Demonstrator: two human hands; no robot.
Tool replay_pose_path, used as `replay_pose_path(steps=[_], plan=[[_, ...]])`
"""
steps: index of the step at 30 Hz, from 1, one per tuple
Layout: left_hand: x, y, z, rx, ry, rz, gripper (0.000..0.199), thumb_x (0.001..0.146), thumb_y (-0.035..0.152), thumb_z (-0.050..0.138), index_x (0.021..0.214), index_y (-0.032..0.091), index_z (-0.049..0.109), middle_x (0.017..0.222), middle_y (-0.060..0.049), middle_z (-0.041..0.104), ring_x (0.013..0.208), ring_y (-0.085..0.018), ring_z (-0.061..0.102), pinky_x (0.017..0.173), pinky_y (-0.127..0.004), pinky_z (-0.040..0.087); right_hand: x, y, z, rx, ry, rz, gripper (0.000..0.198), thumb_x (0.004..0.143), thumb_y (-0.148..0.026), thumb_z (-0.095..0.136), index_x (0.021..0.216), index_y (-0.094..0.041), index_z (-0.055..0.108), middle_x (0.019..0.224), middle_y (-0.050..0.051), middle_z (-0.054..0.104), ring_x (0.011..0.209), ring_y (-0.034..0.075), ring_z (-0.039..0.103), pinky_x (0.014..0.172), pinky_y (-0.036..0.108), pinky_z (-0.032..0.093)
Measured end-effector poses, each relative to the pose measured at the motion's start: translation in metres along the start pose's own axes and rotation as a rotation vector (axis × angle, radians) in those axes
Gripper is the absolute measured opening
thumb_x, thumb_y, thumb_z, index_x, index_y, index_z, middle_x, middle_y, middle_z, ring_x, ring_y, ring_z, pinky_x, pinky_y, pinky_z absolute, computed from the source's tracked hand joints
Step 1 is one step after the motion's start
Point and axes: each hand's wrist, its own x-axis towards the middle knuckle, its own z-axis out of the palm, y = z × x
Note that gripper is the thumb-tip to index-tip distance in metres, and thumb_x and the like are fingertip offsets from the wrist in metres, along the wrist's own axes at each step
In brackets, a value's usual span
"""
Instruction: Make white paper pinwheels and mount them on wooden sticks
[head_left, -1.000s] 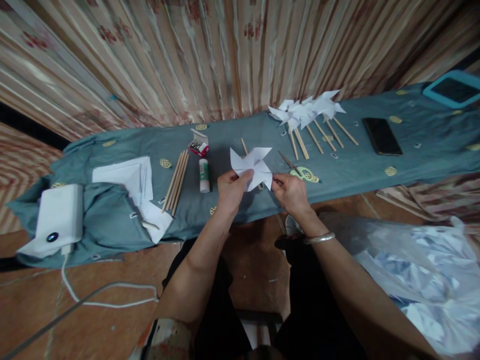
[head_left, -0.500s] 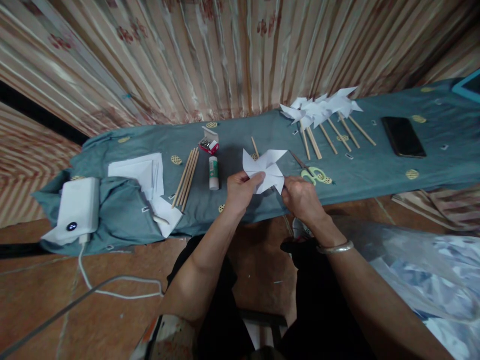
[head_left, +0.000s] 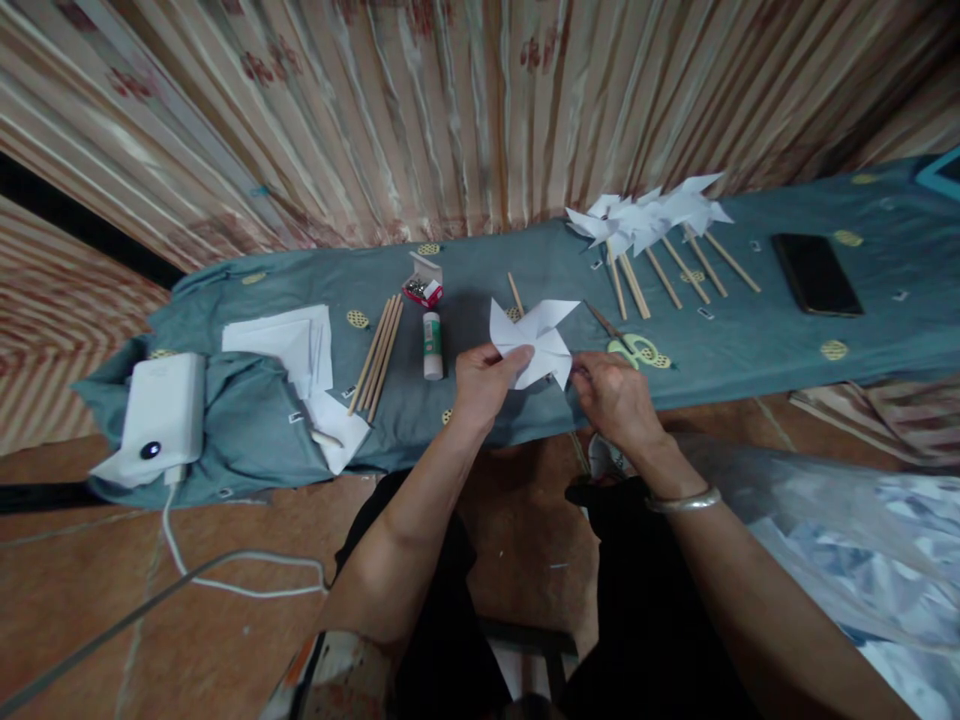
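A white folded paper pinwheel [head_left: 546, 338] is pinched in my left hand [head_left: 484, 382], the thumb pressed on its face near the centre. My right hand [head_left: 616, 398] is beside the pinwheel's right blade, its fingers closed together; whatever they hold is too small or hidden to make out. Behind the pinwheel a single wooden stick [head_left: 514, 291] pokes out at the top, its lower part hidden. Scissors with light green handles [head_left: 634, 348] lie just beyond my right hand. A glue stick [head_left: 432, 346] stands left of the pinwheel, near an opened small box of metal pins [head_left: 424, 281].
Several wooden sticks [head_left: 377, 357] lie left of the glue stick. Further left are white paper sheets [head_left: 319, 345] and a white power bank [head_left: 163, 405] with a cable. Pinwheels on sticks [head_left: 649, 222] and a phone [head_left: 816, 273] lie at right. A plastic bag [head_left: 847, 540] sits at lower right.
My right hand has drawn slightly rightward from the pinwheel's right blade. My left hand keeps its pinch on the pinwheel. The whole view has shifted a little.
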Motion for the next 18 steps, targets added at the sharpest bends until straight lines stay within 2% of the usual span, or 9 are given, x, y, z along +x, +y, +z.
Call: replay_pose_path(steps=[2, 5, 7, 9, 14, 16, 18], plan=[[0.0, 0.0, 0.0, 0.019, 0.011, -0.009, 0.017, 0.053, 0.027, 0.081, 0.063, 0.016, 0.073, 0.064, -0.001, 0.071, 0.057, -0.011, 0.058, 0.058, -0.024, 0.046, 0.003, 0.006, -0.001, 0.199, 0.038, 0.135, 0.012, 0.081, -0.018, 0.054, 0.081, -0.018, 0.066, 0.078, 0.009, 0.07, 0.075, 0.023, 0.063, 0.074, 0.035, 0.047], [-0.001, -0.001, 0.0, 0.049, 0.011, -0.014, 0.017, 0.054, 0.028, 0.081, 0.065, 0.016, 0.074, 0.066, -0.002, 0.072, 0.058, -0.011, 0.059, 0.059, -0.024, 0.046, 0.007, 0.014, -0.006, 0.689, 0.067, 0.351, 0.006, 0.074, -0.026, 0.065, 0.075, -0.02, 0.065, 0.076, 0.004, 0.07, 0.069, 0.018, 0.063, 0.072, 0.033, 0.05], [-0.002, -0.002, 0.0, 0.065, 0.002, -0.003, 0.016, 0.056, 0.027, 0.08, 0.066, 0.016, 0.074, 0.067, -0.002, 0.072, 0.058, -0.012, 0.059, 0.059, -0.024, 0.047, 0.008, 0.014, -0.01, 0.997, 0.051, 0.416, 0.011, 0.07, -0.03, 0.07, 0.075, -0.021, 0.066, 0.086, 0.004, 0.073, 0.074, 0.017, 0.065, 0.077, 0.033, 0.051], [-0.002, -0.003, 0.0, 0.098, -0.004, 0.014, 0.014, 0.058, 0.025, 0.078, 0.068, 0.016, 0.075, 0.068, -0.002, 0.073, 0.059, -0.012, 0.06, 0.059, -0.024, 0.047, 0.006, 0.01, -0.014, 1.173, 0.042, 0.427, 0.015, 0.066, -0.032, 0.075, 0.075, -0.022, 0.068, 0.098, 0.004, 0.074, 0.085, 0.017, 0.067, 0.084, 0.035, 0.05], [-0.002, -0.007, 0.001, 0.264, 0.002, 0.092, 0.01, 0.063, 0.022, 0.076, 0.07, 0.016, 0.075, 0.069, -0.002, 0.073, 0.062, -0.014, 0.062, 0.061, -0.025, 0.047, -0.005, -0.005, -0.016, 1.216, 0.052, 0.393, 0.018, 0.062, -0.033, 0.081, 0.072, -0.023, 0.069, 0.111, 0.005, 0.071, 0.104, 0.021, 0.064, 0.095, 0.04, 0.048], [-0.002, -0.009, 0.001, 0.309, -0.019, 0.117, 0.009, 0.064, 0.021, 0.074, 0.07, 0.016, 0.075, 0.069, -0.002, 0.074, 0.062, -0.014, 0.063, 0.06, -0.024, 0.047, -0.007, -0.008, -0.013, 1.2, 0.038, 0.369, 0.019, 0.063, -0.035, 0.08, 0.073, -0.023, 0.069, 0.112, 0.005, 0.071, 0.103, 0.021, 0.064, 0.092, 0.039, 0.049], [-0.003, -0.012, 0.002, 0.338, -0.049, 0.13, 0.008, 0.064, 0.021, 0.074, 0.069, 0.016, 0.075, 0.068, -0.002, 0.073, 0.061, -0.014, 0.062, 0.059, -0.024, 0.046, -0.007, -0.009, -0.011, 1.18, 0.018, 0.35, 0.02, 0.063, -0.036, 0.08, 0.073, -0.022, 0.069, 0.103, 0.004, 0.072, 0.093, 0.019, 0.066, 0.085, 0.036, 0.051]])
